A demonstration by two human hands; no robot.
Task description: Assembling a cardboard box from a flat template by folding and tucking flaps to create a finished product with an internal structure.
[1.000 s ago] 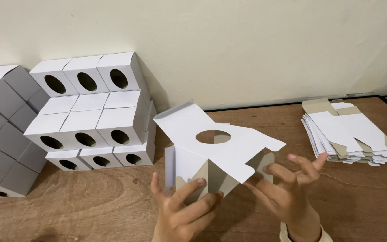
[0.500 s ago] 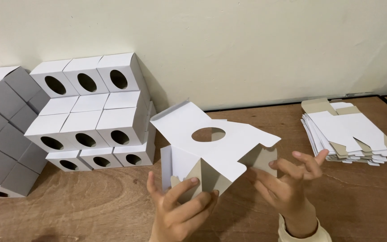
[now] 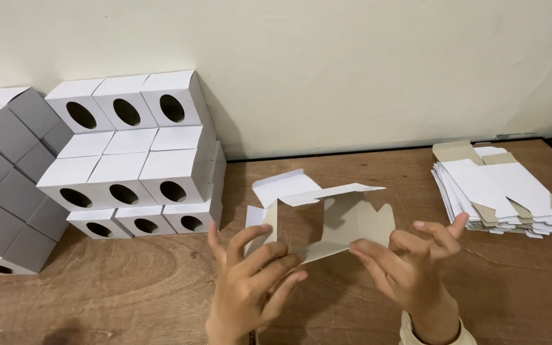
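So from the head camera I'm looking down at both hands working a half-folded cardboard box (image 3: pixel 327 220), held up just above the wooden table (image 3: pixel 129 287) in the middle of the view. My left hand (image 3: pixel 250 281) has its grip clamped on the box's left side, fingers curled over the front edge near the bottom corner. My right hand (image 3: pixel 410 262) is at the box's right side, fingers spread and partly bent, fingertips touching or just beside the lower flap; can't tell if that grip is really closed on it or only resting there. The box is open toward me, grey-brown inside, white outside, with a white flap sticking up at the top left. Off to the left there's a stack of finished white boxes (image 3: pixel 129 153) with oval holes in their fronts, piled against the wall (image 3: pixel 352 64), and next to them a pile of grey boxes (image 3: pixel 7 185). On the right side of the table, well apart from my hands, sits a stack of flat unfolded blanks (image 3: pixel 499 188).
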